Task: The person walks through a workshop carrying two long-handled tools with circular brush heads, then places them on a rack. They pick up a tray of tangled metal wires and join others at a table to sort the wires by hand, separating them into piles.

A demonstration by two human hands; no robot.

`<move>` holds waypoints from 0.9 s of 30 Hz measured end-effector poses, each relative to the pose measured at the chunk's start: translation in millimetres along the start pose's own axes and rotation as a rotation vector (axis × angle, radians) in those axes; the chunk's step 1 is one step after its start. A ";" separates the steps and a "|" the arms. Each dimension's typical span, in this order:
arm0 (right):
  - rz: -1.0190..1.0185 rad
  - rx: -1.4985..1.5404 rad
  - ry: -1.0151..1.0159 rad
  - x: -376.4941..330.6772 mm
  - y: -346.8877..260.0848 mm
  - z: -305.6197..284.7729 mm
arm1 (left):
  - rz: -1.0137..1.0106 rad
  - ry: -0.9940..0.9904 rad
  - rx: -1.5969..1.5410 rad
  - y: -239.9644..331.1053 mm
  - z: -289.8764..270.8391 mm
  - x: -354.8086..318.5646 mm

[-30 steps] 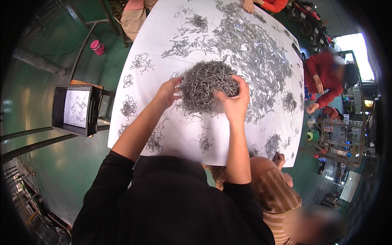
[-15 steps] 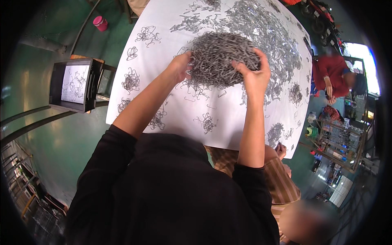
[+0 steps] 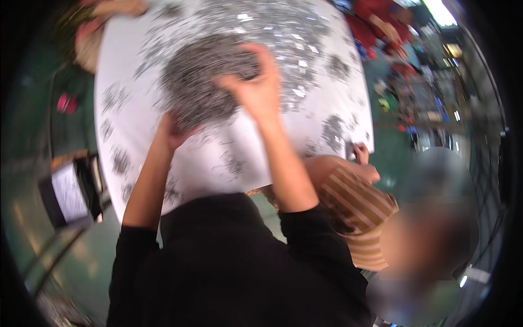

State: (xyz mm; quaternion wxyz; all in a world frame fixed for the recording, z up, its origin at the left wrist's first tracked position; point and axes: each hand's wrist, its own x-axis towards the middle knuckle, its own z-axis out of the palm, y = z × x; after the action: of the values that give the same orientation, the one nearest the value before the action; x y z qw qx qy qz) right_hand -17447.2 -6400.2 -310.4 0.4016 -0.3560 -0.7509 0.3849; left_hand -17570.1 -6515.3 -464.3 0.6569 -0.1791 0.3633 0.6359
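Observation:
A big tangled mass of grey bent-wire metal hooks (image 3: 199, 82) is between my two hands over the white table (image 3: 122, 71). My left hand (image 3: 173, 133) cups its near left edge, with part of the fingers hidden under the mass. On the right side, my right hand (image 3: 253, 87) grips it with thumb and fingers bent around the edge. Motion blurs the picture, so I cannot tell whether the mass is fully off the table. Beyond it spreads a wide scatter of loose grey metal pieces (image 3: 294, 49).
Small piles of hooks (image 3: 121, 161) dot the table's left side, and a darker pile (image 3: 332, 131) lies near its right corner. A person in striped clothing (image 3: 354, 201) sits close at my right. Others are at the far edges. A black-framed box (image 3: 71, 191) stands left.
The view has turned, and the table appears shifted left. My hands still hold the mass; my left hand now sits lower at its near edge. An arm has come into view at the far left.

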 end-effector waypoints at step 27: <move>0.060 -0.028 -0.039 1.0 4.9 -12.9 | 0.251 0.202 0.540 43.0 10.7 -20.7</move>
State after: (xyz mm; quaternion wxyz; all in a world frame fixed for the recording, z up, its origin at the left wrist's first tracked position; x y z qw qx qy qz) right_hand -17435.3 -6393.3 -309.4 0.3702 -0.3762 -0.7529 0.3932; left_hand -17607.4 -6517.1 -432.8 0.5575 -0.0143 0.6017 0.5718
